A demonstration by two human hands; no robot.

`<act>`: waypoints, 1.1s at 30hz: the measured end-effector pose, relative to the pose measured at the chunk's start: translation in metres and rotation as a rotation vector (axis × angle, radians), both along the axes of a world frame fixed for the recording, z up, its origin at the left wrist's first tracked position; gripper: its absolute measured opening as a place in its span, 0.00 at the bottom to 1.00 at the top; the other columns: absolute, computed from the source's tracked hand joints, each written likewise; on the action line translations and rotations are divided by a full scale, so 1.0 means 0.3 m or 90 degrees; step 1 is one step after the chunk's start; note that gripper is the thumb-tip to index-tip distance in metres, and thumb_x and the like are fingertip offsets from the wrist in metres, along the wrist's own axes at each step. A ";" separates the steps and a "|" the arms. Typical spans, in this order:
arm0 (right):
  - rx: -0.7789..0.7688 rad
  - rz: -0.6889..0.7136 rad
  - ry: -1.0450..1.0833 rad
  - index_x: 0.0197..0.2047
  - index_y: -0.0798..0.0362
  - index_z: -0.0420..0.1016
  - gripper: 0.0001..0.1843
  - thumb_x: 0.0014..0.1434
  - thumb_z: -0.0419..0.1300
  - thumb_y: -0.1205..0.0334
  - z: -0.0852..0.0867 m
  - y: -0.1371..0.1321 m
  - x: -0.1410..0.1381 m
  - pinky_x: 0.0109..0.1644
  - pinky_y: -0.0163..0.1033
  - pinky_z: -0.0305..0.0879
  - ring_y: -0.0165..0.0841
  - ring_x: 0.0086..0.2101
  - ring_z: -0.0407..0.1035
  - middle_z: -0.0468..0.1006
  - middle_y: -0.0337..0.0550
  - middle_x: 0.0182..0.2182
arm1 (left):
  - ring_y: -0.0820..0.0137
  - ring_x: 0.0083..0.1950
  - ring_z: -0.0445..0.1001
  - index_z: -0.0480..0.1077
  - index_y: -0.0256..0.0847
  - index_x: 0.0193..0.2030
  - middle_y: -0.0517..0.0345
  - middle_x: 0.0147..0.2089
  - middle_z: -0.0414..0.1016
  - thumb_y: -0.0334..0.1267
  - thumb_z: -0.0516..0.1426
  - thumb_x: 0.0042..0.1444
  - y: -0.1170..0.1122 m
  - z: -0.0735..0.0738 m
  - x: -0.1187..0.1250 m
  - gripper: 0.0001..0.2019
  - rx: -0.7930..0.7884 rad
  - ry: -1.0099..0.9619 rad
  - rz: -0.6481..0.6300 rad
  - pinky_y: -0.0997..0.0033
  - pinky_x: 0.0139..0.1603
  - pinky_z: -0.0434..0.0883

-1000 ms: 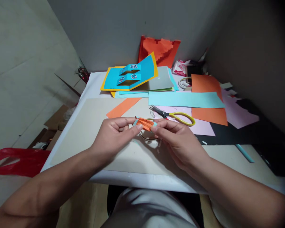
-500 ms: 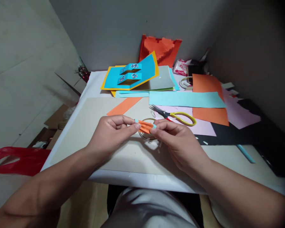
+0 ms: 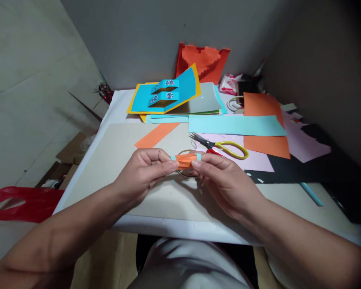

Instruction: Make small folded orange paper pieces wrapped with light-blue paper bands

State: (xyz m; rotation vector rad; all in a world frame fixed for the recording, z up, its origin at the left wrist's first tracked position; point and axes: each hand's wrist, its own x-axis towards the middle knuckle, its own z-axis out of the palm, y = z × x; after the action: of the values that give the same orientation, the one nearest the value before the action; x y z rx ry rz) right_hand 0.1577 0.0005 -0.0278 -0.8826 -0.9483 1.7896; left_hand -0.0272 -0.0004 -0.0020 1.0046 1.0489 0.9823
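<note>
A small pleated orange paper piece with light blue ends is held above the grey card sheet. My left hand pinches its left end between thumb and fingers. My right hand pinches its right end the same way. Under the piece a clear tape ring lies on the sheet, partly hidden by my fingers. Yellow-handled scissors lie just beyond my right hand, their blades pointing left.
An orange strip, a light blue strip, orange, pink and black sheets cover the table. A blue and yellow pop-up card and an orange stepped card stand at the back. A red bag lies left, off the table.
The pleated piece has been squeezed narrower and turned level between my hands. Both hands stayed in nearly the same place.
</note>
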 end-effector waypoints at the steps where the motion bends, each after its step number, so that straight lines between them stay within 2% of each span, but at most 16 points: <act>1: 0.005 -0.004 -0.004 0.28 0.51 0.80 0.08 0.56 0.69 0.58 0.000 0.000 0.002 0.41 0.37 0.59 0.29 0.33 0.65 0.75 0.36 0.29 | 0.83 0.15 0.49 0.73 0.37 0.20 0.67 0.13 0.60 0.36 0.67 0.48 0.002 -0.002 0.000 0.11 -0.006 0.001 -0.001 0.76 0.17 0.42; 4: 0.020 -0.022 -0.017 0.28 0.51 0.80 0.08 0.56 0.69 0.59 0.002 -0.001 0.005 0.42 0.38 0.59 0.29 0.33 0.66 0.75 0.37 0.28 | 0.83 0.15 0.49 0.78 0.37 0.27 0.68 0.12 0.58 0.38 0.67 0.49 0.008 -0.009 0.002 0.06 -0.012 0.008 0.007 0.75 0.18 0.43; 7: 0.026 -0.029 -0.038 0.30 0.51 0.82 0.06 0.56 0.69 0.58 0.005 -0.004 0.006 0.45 0.41 0.61 0.32 0.35 0.68 0.78 0.40 0.31 | 0.83 0.16 0.50 0.80 0.37 0.31 0.67 0.13 0.59 0.38 0.67 0.50 0.011 -0.012 0.001 0.06 -0.012 0.008 0.017 0.75 0.19 0.43; 11: 0.037 -0.030 -0.071 0.31 0.50 0.83 0.07 0.55 0.69 0.56 0.003 -0.007 0.002 0.49 0.44 0.63 0.35 0.38 0.70 0.79 0.42 0.34 | 0.83 0.15 0.50 0.76 0.37 0.25 0.68 0.13 0.59 0.36 0.67 0.48 0.010 -0.010 0.003 0.07 -0.024 0.009 0.043 0.75 0.18 0.43; 15: 0.035 -0.023 -0.083 0.32 0.50 0.83 0.07 0.54 0.70 0.55 -0.002 -0.010 0.002 0.50 0.45 0.63 0.36 0.39 0.71 0.79 0.42 0.35 | 0.83 0.15 0.49 0.69 0.38 0.19 0.69 0.11 0.55 0.34 0.66 0.48 0.004 -0.007 0.007 0.12 -0.027 0.009 0.055 0.75 0.19 0.42; 22: 0.042 -0.020 -0.093 0.33 0.49 0.84 0.07 0.56 0.69 0.55 0.009 -0.019 0.004 0.53 0.45 0.61 0.39 0.44 0.69 0.79 0.44 0.38 | 0.82 0.14 0.49 0.64 0.39 0.17 0.70 0.10 0.53 0.30 0.61 0.51 -0.004 -0.008 0.010 0.15 -0.013 -0.008 0.077 0.73 0.20 0.44; 26: 0.049 -0.059 -0.119 0.30 0.49 0.83 0.08 0.54 0.69 0.54 0.019 -0.022 0.000 0.49 0.44 0.62 0.37 0.39 0.69 0.78 0.43 0.34 | 0.82 0.14 0.49 0.64 0.39 0.18 0.70 0.10 0.53 0.30 0.61 0.51 -0.003 -0.005 0.017 0.14 -0.013 0.006 0.091 0.74 0.20 0.45; 29: 0.040 -0.076 -0.103 0.29 0.50 0.83 0.08 0.51 0.71 0.55 0.019 -0.018 -0.001 0.46 0.42 0.63 0.35 0.38 0.68 0.77 0.42 0.34 | 0.82 0.14 0.48 0.63 0.39 0.18 0.70 0.10 0.53 0.31 0.61 0.50 -0.003 -0.006 0.019 0.14 0.005 0.024 0.098 0.74 0.19 0.45; 33: -0.001 -0.024 -0.069 0.29 0.50 0.83 0.07 0.49 0.73 0.58 0.010 -0.011 0.001 0.44 0.41 0.63 0.34 0.37 0.68 0.78 0.41 0.33 | 0.81 0.15 0.48 0.64 0.40 0.19 0.69 0.12 0.56 0.33 0.61 0.52 -0.014 -0.014 0.011 0.14 0.054 0.082 0.091 0.74 0.18 0.44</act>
State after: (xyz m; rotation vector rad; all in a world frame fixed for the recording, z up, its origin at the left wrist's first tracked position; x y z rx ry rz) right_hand 0.1580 -0.0028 -0.0247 -0.9999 -0.9925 1.7251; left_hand -0.0238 -0.0045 -0.0061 1.0861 1.2070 1.0968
